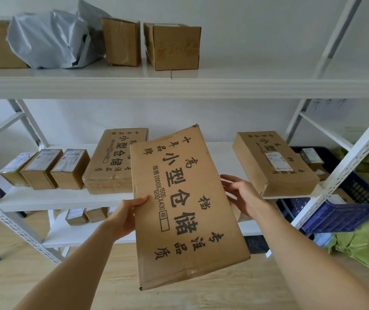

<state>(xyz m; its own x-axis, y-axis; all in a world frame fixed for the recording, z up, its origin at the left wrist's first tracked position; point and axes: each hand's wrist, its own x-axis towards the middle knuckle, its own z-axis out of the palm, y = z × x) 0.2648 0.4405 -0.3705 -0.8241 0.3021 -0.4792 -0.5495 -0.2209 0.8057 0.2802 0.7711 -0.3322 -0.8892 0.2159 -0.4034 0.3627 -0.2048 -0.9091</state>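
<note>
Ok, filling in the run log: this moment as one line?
left hand grips flat brown printed cardboard box at left edge | right hand, fingers straight, by right edge | box tilted before white metal shelf

And there's the flat cardboard box (pixel 188 206): brown, broad and thin, its top face covered in big black Chinese characters and a line of size figures, the far corner a little scuffed. It's up in the air, printed face upward and tipped toward the camera, with the long axis running from 11 o'clock at the far end to 5 o'clock at the near end. The left hand (pixel 127 217) pinches the 9 o'clock edge, thumb on top, while the right hand (pixel 243 195) sits at the 3 o'clock edge with its fingers spread.
</note>
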